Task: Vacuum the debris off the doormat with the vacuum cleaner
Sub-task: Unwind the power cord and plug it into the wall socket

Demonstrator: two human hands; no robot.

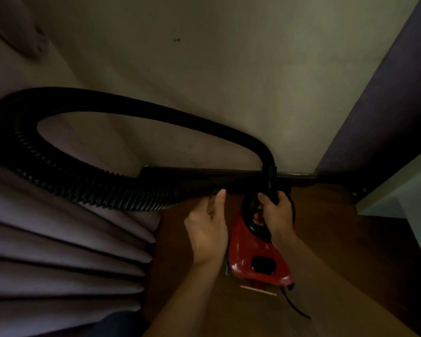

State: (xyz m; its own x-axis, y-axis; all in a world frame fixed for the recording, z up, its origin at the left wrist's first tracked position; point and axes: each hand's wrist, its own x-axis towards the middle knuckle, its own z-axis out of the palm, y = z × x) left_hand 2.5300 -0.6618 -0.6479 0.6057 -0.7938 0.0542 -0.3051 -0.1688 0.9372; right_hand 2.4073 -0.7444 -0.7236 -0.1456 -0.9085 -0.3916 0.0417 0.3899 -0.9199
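A red vacuum cleaner [258,254] stands on the brown floor near the bottom centre. Its black ribbed hose [66,181] loops up and left in a wide arc, then comes back down to the machine's front. My right hand [276,212] grips the black hose end where it joins the vacuum body. My left hand [208,224] is just left of the machine, fingers straight, thumb tip up by the hose's smooth cuff [195,188]. No doormat shows in this dim view.
Pleated mauve curtains [58,259] fill the left side down to the floor. A pale wall [229,69] with a dark skirting board lies straight ahead. A dark door frame [387,105] rises at right. The vacuum's black cord [294,305] trails to the lower right.
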